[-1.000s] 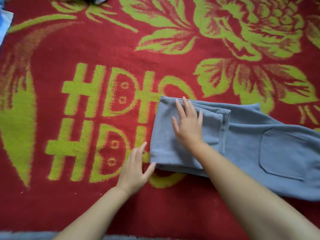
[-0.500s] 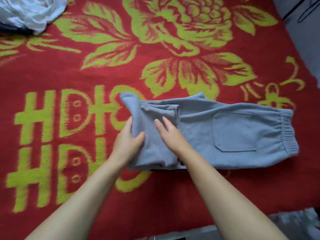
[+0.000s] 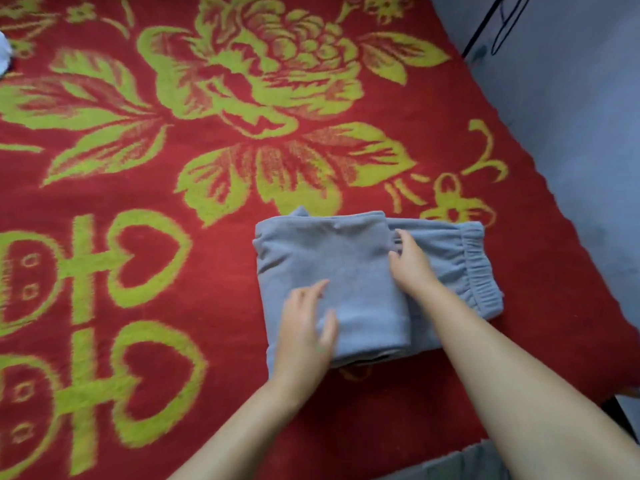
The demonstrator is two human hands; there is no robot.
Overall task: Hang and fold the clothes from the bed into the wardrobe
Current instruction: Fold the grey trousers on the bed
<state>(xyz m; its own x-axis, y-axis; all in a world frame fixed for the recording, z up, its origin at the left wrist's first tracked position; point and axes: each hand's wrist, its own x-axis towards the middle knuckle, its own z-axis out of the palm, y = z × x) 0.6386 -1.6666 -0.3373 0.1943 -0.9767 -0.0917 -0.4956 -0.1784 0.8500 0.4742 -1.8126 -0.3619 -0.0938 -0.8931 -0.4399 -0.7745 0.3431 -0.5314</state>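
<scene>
Grey sweatpants (image 3: 332, 268) lie folded into a thick rectangle on the red bedspread (image 3: 207, 306), with the elastic waistband (image 3: 479, 268) showing at the right end. My left hand (image 3: 304, 330) rests flat on the near left part of the folded layer, fingers straight. At the right edge of that top fold my right hand (image 3: 410, 263) presses down, its fingers bent over the fabric. Whether it grips the cloth is unclear.
The bedspread carries large yellow-green flowers and characters. A bit of white cloth (image 3: 4, 53) peeks in at the far left edge. Grey floor (image 3: 571, 133) runs along the bed's right side, with a dark cable (image 3: 502, 26) at top right.
The folded leg end has been brought over to the right onto the upper part, covering the back pocket. Both hands moved right with it; the left hand let go and lies flat.
</scene>
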